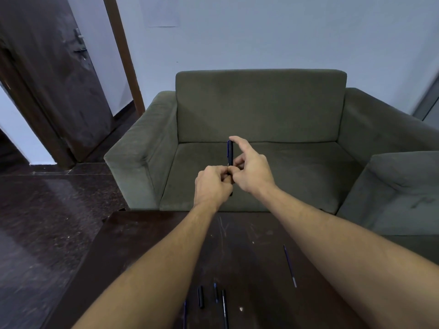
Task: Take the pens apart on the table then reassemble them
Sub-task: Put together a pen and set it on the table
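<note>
Item in hand: one dark pen [230, 153], held upright in the air beyond the far edge of the table [147, 238], in front of a green sofa [261, 110]. Left hand [212, 186]: fist clenched round the lower part of the pen, whose bottom tip shows just below the fist. Right hand [251, 170]: thumb and bent fingers pinching the pen at its middle, right against the left fist, with the forefinger stretched up and touching the top end. Loose parts on the table: a thin refill [290, 265] lying alone toward the right edge; by the near edge, between the forearms, a short black cap or barrel piece [201, 296], a blue-tipped piece [215, 293], a slim black piece [224, 307], and a blue piece [185, 313] partly cut off by the picture's lower border. Step in hand, as judged: separating or joining two sections of the held pen at the point where the hands meet; which of the two cannot be told. To do it well: keep the left fist steady as the anchor, twist or pull with the right fingers straight along the pen's axis, avoid bending at the joint, and work back over the table so that a freed spring or tip falls on wood, not onto the sofa.
</note>
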